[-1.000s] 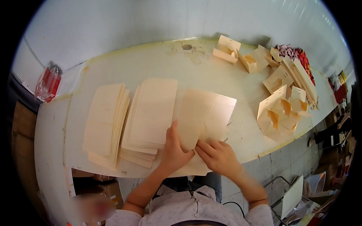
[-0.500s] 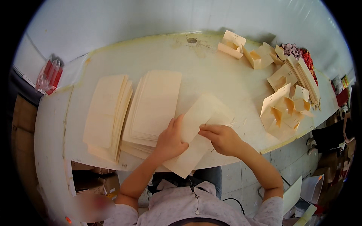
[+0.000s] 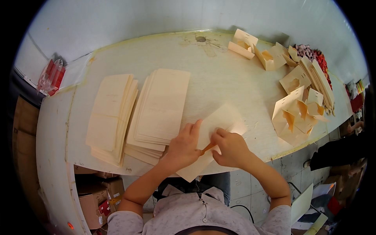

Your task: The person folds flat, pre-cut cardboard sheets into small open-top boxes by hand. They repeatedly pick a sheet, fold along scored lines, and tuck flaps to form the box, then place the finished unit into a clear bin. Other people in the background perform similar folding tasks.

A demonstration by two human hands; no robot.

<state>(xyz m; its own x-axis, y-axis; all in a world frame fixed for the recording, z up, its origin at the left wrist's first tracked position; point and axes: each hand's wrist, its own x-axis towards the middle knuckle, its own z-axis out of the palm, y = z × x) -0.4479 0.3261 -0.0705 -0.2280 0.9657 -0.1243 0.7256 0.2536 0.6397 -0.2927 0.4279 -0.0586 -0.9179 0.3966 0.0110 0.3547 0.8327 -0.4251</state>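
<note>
A cream card sheet [image 3: 220, 116] lies slanted at the table's near edge, its far end blurred by motion. My left hand [image 3: 183, 145] holds the sheet's left side, index finger stretched along it and thumb by a small raised flap [image 3: 208, 148]. That flap, orange-tinted in the shade, stands up between my hands. My right hand [image 3: 232, 148] is closed with bent fingers at the flap's right side; the fingertips are partly hidden. Left of my hands are a stack of cream cards [image 3: 162, 103] and, farther left, a second card stack [image 3: 109, 113].
Folded card pieces [image 3: 295, 113] with raised flaps stand at the right, others [image 3: 268, 56] at the far right. Beside them are upright cards [image 3: 319, 82] and red and pink bundles [image 3: 313, 53]. A red plastic-wrapped pack [image 3: 51, 77] sits at far left. Cardboard boxes [image 3: 94, 203] are below the table.
My right hand has come nearer and lower on the sheet, and a flap now stands up between my hands. My left hand has shifted slightly right. A dark-clothed leg at right has moved.
</note>
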